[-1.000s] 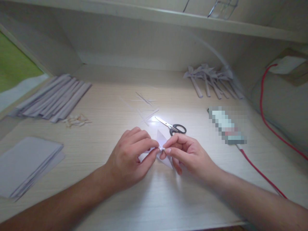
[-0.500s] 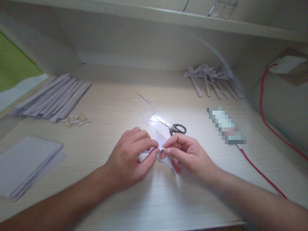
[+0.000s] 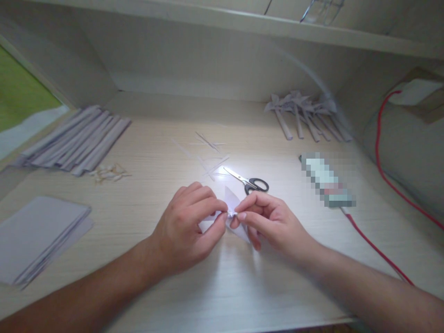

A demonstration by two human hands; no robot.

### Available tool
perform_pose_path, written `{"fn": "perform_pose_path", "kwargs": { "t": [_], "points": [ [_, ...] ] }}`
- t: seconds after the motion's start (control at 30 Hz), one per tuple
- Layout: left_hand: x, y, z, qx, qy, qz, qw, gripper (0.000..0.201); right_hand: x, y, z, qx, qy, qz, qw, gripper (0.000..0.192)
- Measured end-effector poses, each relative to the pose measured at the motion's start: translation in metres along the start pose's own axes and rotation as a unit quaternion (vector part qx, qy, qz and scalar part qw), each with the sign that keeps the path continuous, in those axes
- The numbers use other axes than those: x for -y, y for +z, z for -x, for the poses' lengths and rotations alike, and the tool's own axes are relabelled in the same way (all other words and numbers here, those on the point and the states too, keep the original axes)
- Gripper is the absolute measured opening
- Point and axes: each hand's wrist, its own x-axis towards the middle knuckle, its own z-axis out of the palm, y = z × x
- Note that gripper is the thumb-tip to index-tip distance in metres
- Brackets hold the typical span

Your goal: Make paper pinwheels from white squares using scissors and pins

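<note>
Our left hand [image 3: 187,226] and right hand [image 3: 268,222] pinch the small folded paper piece [image 3: 231,203] just above the desk [image 3: 222,286], near the scissors [image 3: 248,181]. Uneven pull likely tears the thin paper.

Two bare forearms are seen, and no sleeve is worn on either of them up to the lower edge of the picture. The left hand [image 3: 183,231] and the right hand [image 3: 274,224] are uncovered, without gloves. The fingernails are cut short, and no ring, watch or bracelet can be seen on the visible parts.
</note>
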Motion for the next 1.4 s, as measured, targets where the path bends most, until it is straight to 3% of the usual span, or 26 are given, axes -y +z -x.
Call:
{"fn": "perform_pose_path", "kwargs": {
  "t": [0.6,1.4],
  "points": [
    [0.0010,0.0013,-0.0007,-0.016,0.009,-0.017,1.000,0.009,0.0008,-0.0012,-0.0015,0.002,0.005,-0.010,1.000,0.006],
    [-0.0003,0.0020,-0.0006,0.011,0.036,-0.039,0.999,0.010,-0.0031,0.0050,0.0041,-0.003,-0.014,0.019,1.000,0.006]
  ]
}}
